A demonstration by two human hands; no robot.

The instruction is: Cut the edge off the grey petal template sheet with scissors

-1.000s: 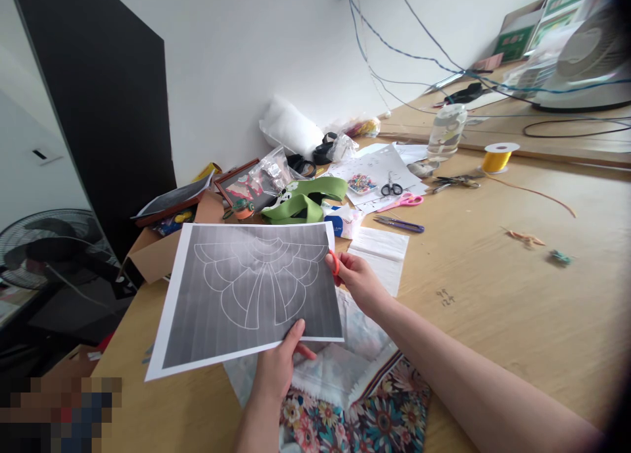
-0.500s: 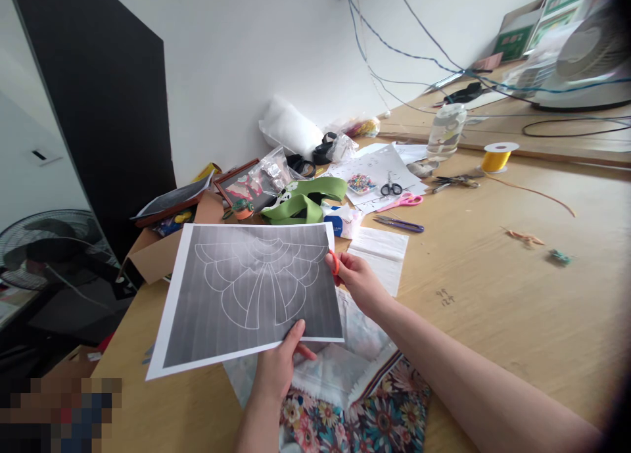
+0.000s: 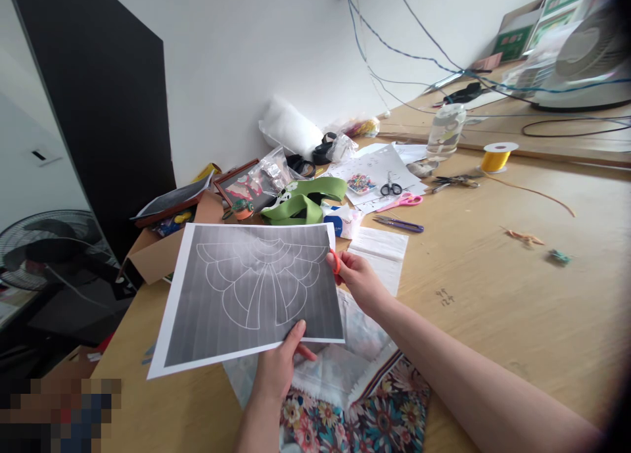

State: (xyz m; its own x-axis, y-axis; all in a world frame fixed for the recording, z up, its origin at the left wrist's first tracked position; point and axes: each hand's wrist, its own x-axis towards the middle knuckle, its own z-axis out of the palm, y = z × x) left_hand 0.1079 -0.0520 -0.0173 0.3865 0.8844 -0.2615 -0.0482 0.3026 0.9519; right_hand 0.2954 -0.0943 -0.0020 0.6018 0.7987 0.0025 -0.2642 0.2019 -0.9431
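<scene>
I hold a printed sheet [image 3: 251, 295] above the wooden table [image 3: 493, 295]; it is grey with a white scalloped line pattern and a white border. My left hand [image 3: 279, 367] pinches its bottom edge, thumb on top. My right hand [image 3: 359, 279] sits at the sheet's right edge with an orange-red scissors handle [image 3: 336, 263] around the fingers; the blades are hidden behind the paper. Under my arms lie a floral fabric [image 3: 359, 413] and a whitish cloth [image 3: 340, 367].
Behind the sheet are a cardboard box [image 3: 158, 252], a green strap [image 3: 305, 200], plastic bags, pink scissors [image 3: 407, 200], small black scissors [image 3: 392, 189], purple snips [image 3: 399, 225], a white paper piece [image 3: 379, 252], a bottle [image 3: 446, 131], a yellow spool [image 3: 497, 157]. A fan [image 3: 49, 242] stands left.
</scene>
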